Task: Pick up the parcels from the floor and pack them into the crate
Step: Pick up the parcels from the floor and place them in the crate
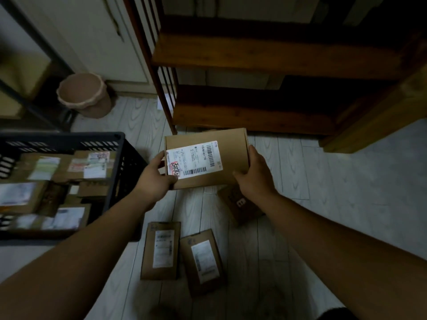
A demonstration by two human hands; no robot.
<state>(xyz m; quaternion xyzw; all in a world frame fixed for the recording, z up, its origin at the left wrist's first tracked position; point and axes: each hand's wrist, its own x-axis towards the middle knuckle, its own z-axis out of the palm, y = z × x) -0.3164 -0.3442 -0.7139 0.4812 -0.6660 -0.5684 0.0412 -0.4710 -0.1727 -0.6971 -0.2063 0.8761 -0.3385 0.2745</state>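
A dim room with a pale wood-grain floor [346, 181]: a person reaches forward with both bare arms, holding a flat cardboard box [231, 144] in the air just right of a black slatted crate [124, 162].

The left hand [157, 179] grips the side of the box nearest the crate, its thumb lying on a corner of the label [194, 160]. The right hand [254, 176] clamps the side away from the crate, fingers running along that edge. The hands are apart, one at each side, and the box is outside the crate, clear of the floor.

The white shipping label faces up. It carries several barcodes, a row of digits beside the longest one and a red stamp of block characters under the left thumb; the print is too small to read with certainty.

Inside the crate lie packed parcels [57, 167], brown cartons with white and pale-coloured labels, blurred and unreadable.

On the floor to the right of the crate, nearer the person than the held box, two small parcels [160, 250] sit side by side with white labels up. A darker parcel [238, 204] lies partly under the right wrist, showing a pale printed mark.

Beyond the crate stand a pink bin [85, 95] and, further right, a dark wooden shelf [254, 54].
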